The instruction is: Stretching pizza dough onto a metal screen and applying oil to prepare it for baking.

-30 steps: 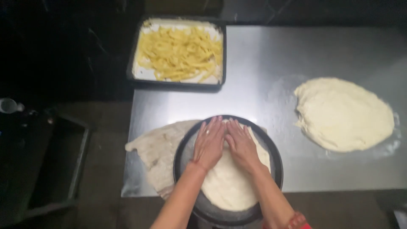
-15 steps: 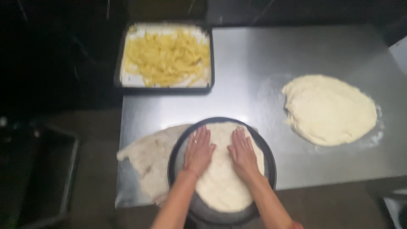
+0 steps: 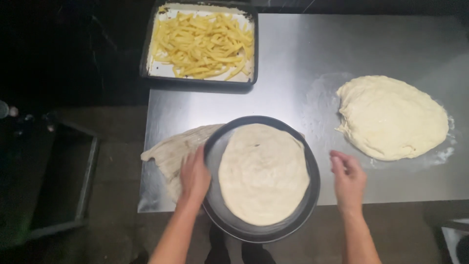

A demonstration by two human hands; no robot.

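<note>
A round dark pan (image 3: 312, 195) sits at the front edge of a steel table (image 3: 293, 63), with a flattened disc of pale dough (image 3: 263, 173) spread inside it. My left hand (image 3: 194, 177) rests on the pan's left rim, fingers curled over the edge. My right hand (image 3: 348, 179) hovers just right of the pan, fingers loosely apart and holding nothing. A beige cloth (image 3: 168, 151) lies under the pan's left side.
A large mound of dough (image 3: 393, 117) lies on a floured patch at the table's right. A dark tray of cut potato sticks (image 3: 202, 41) stands at the back left. A dark frame (image 3: 73, 181) stands on the floor at the left.
Both hands have lifted off the dough disc. The left went to the pan's left rim, the right moved out past the pan's right side.
</note>
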